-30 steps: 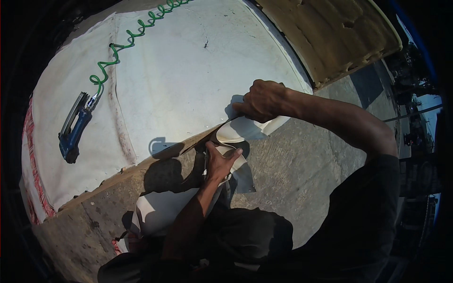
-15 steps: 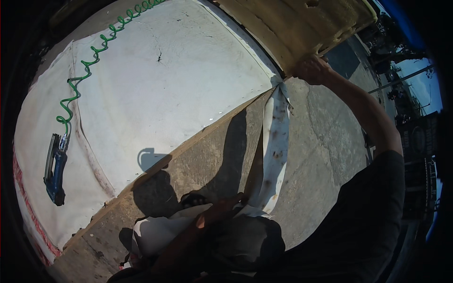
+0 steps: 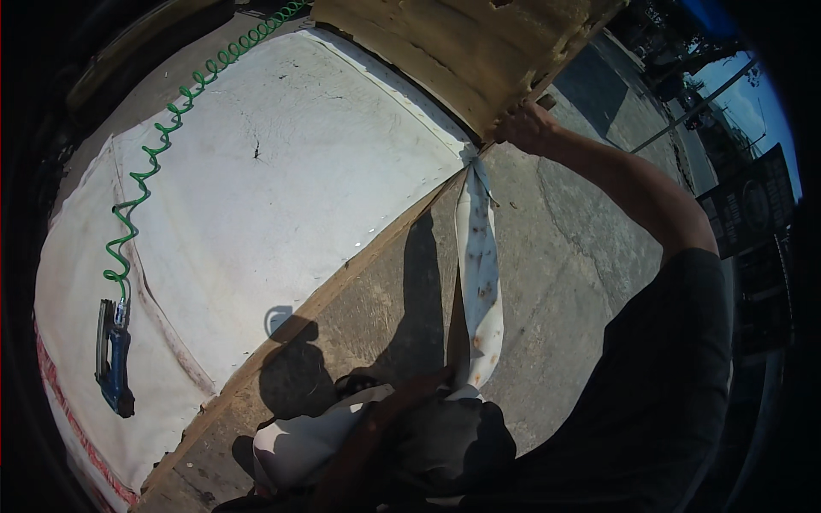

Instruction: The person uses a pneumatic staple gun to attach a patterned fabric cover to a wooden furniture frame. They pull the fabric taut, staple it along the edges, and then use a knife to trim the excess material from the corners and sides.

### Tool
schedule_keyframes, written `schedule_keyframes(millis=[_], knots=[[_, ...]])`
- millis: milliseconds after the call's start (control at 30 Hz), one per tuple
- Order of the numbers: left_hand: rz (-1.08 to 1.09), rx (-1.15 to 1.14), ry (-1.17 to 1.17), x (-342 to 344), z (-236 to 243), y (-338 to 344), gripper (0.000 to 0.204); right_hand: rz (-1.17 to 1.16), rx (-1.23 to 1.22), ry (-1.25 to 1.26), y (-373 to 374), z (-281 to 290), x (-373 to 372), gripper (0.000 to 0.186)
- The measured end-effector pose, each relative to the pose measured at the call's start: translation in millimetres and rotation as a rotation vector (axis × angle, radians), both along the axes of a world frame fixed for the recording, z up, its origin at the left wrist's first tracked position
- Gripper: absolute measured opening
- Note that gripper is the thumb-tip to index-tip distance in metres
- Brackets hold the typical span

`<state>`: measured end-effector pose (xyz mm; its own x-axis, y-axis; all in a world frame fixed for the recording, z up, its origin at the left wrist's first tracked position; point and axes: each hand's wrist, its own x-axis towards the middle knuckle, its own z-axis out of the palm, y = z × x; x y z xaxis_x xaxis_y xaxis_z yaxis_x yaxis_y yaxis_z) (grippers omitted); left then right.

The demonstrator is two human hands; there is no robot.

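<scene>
Hands apart, grips unclear: the right hand [image 3: 525,128] seemingly braces at the brown panel [image 3: 462,64]; the white strip [image 3: 481,282] by the left hand [image 3: 433,382] likely needs tensioning.

Two hands [image 3: 526,128], one white strip [image 3: 481,291], one stapler [image 3: 113,359], one hose [image 3: 255,36]

Sunlit concrete ground [image 3: 556,265], dark signboard [image 3: 753,201], blue sky [image 3: 775,107]

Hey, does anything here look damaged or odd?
Yes. The white strip hanging from the corner has rusty-brown stains, and the white sheet has a dark mark, possibly a tear. Both stand out against the pale material.
</scene>
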<state>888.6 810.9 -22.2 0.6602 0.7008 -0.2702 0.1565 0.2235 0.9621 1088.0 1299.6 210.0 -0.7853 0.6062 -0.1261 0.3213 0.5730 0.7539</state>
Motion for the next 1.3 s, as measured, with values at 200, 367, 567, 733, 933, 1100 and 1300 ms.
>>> schedule_keyframes(millis=[200, 367, 567, 733, 933, 1100, 1300], knots=[[-0.006, 0.049, 0.03, -12, -8, -16, 0.052, -0.106, -0.037, -0.103, -44, -17, -43, 0.027], [-0.046, 0.084, 0.043, -15, -15, -23, 0.054, -0.205, 0.069, -0.212, -34, 15, 44, 0.025], [-0.02, 0.055, 0.158, -26, -29, -29, 0.049, -0.272, 0.101, -0.044, -32, -8, 5, 0.021], [0.014, 0.155, 0.358, -45, -44, -50, 0.045, -0.729, 0.266, 0.125, -65, 72, 222, 0.022], [0.019, 0.108, 0.921, -132, 8, -55, 0.039, -1.139, -0.004, 1.048, -204, -75, 264, 0.037], [0.379, 0.417, 1.188, -223, -70, -146, 0.053, -1.508, -0.485, 2.006, -398, -243, 117, 0.031], [0.638, 0.336, 1.103, -184, -44, -164, 0.046, -1.583, -0.642, 2.249, -461, -271, -6, 0.029]])
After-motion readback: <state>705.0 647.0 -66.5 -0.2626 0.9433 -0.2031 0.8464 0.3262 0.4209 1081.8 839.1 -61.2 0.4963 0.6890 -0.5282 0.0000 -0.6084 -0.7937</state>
